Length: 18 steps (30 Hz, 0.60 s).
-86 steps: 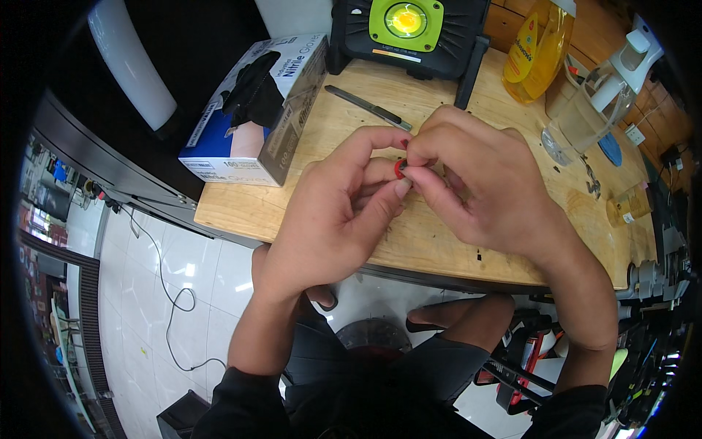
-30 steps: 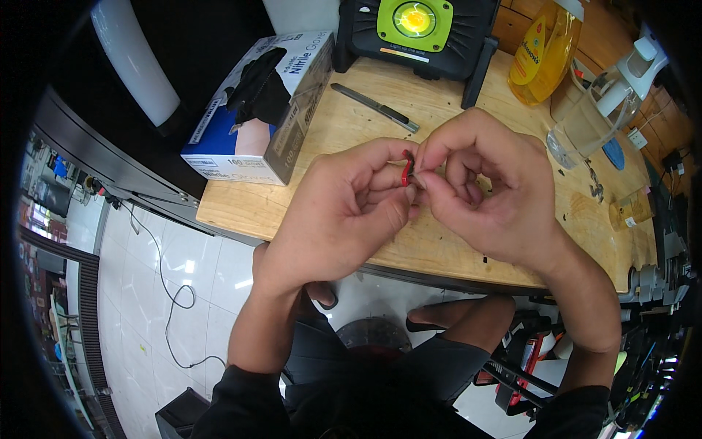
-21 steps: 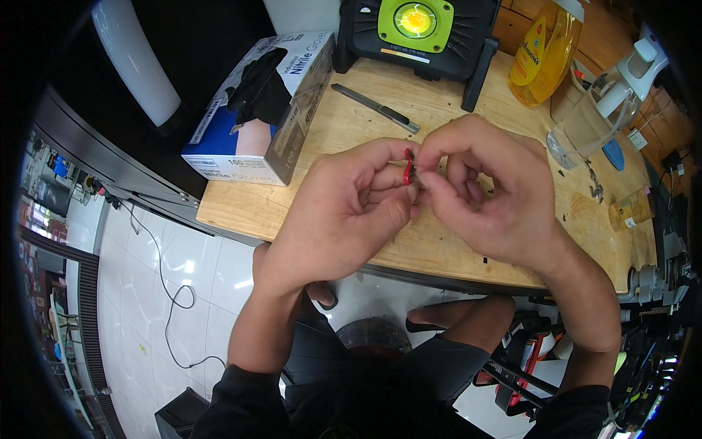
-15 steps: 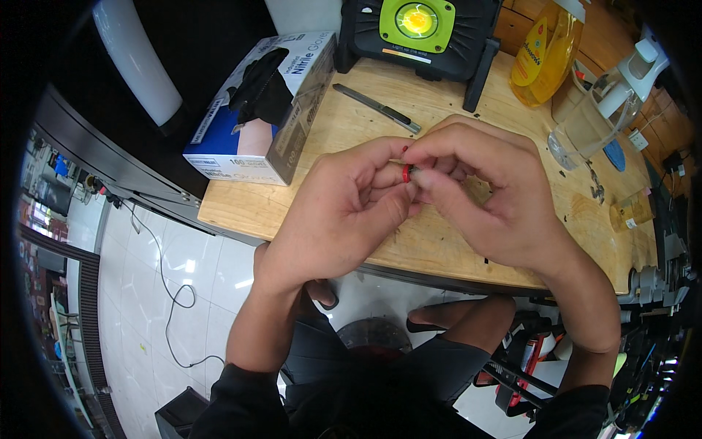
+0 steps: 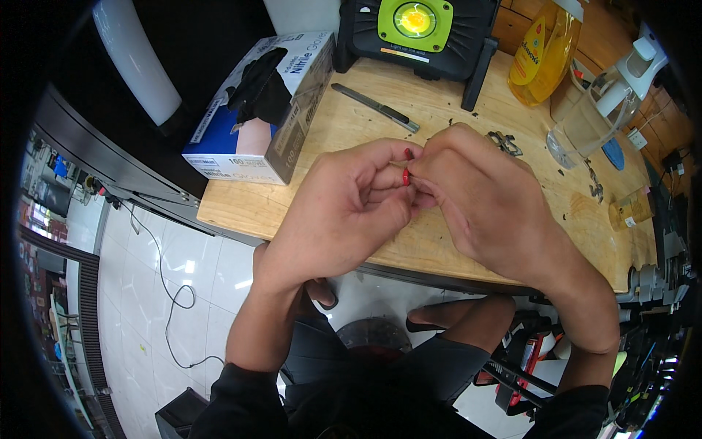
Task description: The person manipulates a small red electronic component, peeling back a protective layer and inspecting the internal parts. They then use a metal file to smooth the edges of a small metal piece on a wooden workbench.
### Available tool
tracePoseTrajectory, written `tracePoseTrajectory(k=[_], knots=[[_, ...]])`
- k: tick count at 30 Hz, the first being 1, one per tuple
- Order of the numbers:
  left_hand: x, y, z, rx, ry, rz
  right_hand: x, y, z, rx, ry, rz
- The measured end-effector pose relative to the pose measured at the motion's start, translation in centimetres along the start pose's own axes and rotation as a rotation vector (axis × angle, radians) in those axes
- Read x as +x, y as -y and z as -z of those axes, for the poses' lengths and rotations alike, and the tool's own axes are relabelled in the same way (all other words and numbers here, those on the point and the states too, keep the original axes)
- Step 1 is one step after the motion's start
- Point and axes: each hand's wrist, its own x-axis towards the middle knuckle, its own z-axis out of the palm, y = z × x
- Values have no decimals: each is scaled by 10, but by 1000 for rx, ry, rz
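Over the wooden table (image 5: 344, 117), my two hands meet at a small red piece (image 5: 406, 176), whose kind I cannot make out. My left hand (image 5: 347, 208) is closed, pinching the red piece between thumb and fingers. A second bit of red (image 5: 408, 154) shows by its index fingertip. Against the red piece press the curled fingers of my right hand (image 5: 486, 197); its fingertips are mostly hidden, so whatever they grip cannot be seen. Beyond the hands lies a grey utility knife (image 5: 376, 107).
A glove box (image 5: 300, 143) stands at the left and a black work light (image 5: 468, 58) at the back. Right of it are a yellow liquid bottle (image 5: 545, 55), a clear spray bottle (image 5: 585, 128) and a small jar (image 5: 630, 210). Dark metal scraps (image 5: 504, 144) lie on the table.
My right hand has rolled over, its back turning upward and its thumb dropping out of sight. Metal scraps behind it now show. The left hand stays in place with the red piece.
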Motion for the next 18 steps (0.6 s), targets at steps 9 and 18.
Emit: tracePoseTrajectory(k=[9,18], knots=[[-1,-3,-5,-1,-8,-21,1,-2,1,-240,-16,212],[0,-3,-4,-85,1,31,-1,-12,-7,-181,-120,264]])
